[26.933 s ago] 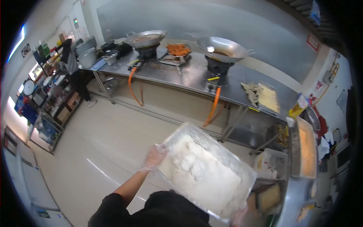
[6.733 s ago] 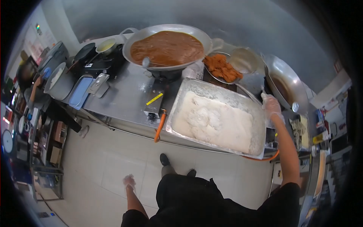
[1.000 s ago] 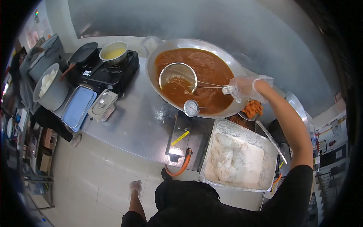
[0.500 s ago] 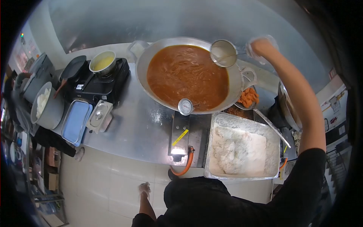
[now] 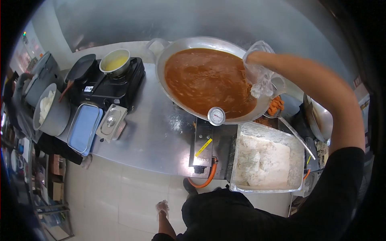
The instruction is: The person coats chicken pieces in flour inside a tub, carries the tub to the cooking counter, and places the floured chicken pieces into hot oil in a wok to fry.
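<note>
My right hand (image 5: 259, 70), in a clear plastic glove, reaches over the right rim of a wide metal pan (image 5: 161, 82). Its fingers are closed and point down; the round strainer it held a moment ago is hidden now, apparently behind the hand. Reddish-brown liquid (image 5: 209, 80) fills much of the pan, and a dial thermometer (image 5: 216, 116) is at the near rim. Low over the floor hangs my left hand (image 5: 162, 207), gloved too, fingers loosely apart and holding nothing I can see.
A deep tray of white powder (image 5: 265, 160) stands at the near right. Beside it, a ladle (image 5: 297, 138) lies near orange crumbs (image 5: 275, 105). At left are a portable stove (image 5: 116, 90) with a small pot (image 5: 115, 62), a blue-lidded container (image 5: 84, 128) and a lidded metal container (image 5: 111, 122).
My right hand has come down and left to the pan's right rim, and the strainer has dropped out of sight. The view has shifted slightly, moving the scene rightward.
</note>
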The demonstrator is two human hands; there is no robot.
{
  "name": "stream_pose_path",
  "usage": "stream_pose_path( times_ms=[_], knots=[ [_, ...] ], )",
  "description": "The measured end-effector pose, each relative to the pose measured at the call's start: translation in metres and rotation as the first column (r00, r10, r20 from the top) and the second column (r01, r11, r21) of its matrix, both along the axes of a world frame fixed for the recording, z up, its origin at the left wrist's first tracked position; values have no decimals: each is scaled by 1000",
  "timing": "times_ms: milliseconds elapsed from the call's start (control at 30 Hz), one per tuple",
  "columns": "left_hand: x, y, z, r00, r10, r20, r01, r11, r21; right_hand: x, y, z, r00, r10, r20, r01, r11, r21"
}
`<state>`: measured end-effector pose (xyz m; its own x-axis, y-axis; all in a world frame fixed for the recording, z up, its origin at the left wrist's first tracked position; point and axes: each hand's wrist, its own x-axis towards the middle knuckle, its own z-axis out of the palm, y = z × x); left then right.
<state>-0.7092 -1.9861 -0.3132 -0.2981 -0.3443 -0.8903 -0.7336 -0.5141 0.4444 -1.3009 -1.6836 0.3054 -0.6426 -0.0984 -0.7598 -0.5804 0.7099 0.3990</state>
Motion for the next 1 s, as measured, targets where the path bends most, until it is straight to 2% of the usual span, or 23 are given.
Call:
stream_pose_path(
  times_ms=[67, 133, 200, 267, 300, 400, 433, 567, 700, 867, 967, 1000],
  knots=[
    [7, -3, -1, 999, -32, 26, 32, 999, 29, 37, -35, 13, 957, -87, 278, 59, 993, 107],
    [21, -13, -37, 933, -340, -118, 309, 925, -220, 54, -39, 17, 916, -136, 377, 109, 990, 94],
    [28, -14, -42, 930, -333, -157, 292, 927, -235, 62, -17, 18, 935, -130, 329, 154, 987, -46],
    [11, -16, -23, 995, 2, -101, -2, 1000, -3, 67, 6, 18, 951, -133, 280, 191, 963, -191],
    [4, -21, -23, 997, -63, -54, 64, 998, 9, 69, 14, 18, 957, -135, 258, 204, 943, -261],
    [-14, -28, -20, 996, -61, -71, 60, 998, -21, 99, 35, 29, 958, -194, 212, 267, 873, -408],
    [-18, -28, -13, 994, -32, -105, 30, 999, -28, 112, 40, 31, 954, -223, 200, 290, 850, -439],
    [-39, -35, 5, 985, -160, -58, 154, 984, -93, 147, 59, 42, 942, -312, 128, 334, 809, -484],
    [-39, -40, 0, 984, -159, -76, 153, 985, -83, 139, 76, 44, 940, -334, -68, 274, 859, -433],
    [-28, -39, 6, 984, -173, -54, 167, 981, -96, 90, 87, 50, 819, -287, -496, 168, 948, -271],
    [-18, -35, 20, 994, -112, -18, 110, 989, -99, 70, 98, 45, 645, -78, -760, -110, 975, -194],
    [-16, -37, 22, 993, -113, -15, 111, 989, -102, 59, 105, 37, 605, -20, -796, -175, 972, -157]
  ],
)
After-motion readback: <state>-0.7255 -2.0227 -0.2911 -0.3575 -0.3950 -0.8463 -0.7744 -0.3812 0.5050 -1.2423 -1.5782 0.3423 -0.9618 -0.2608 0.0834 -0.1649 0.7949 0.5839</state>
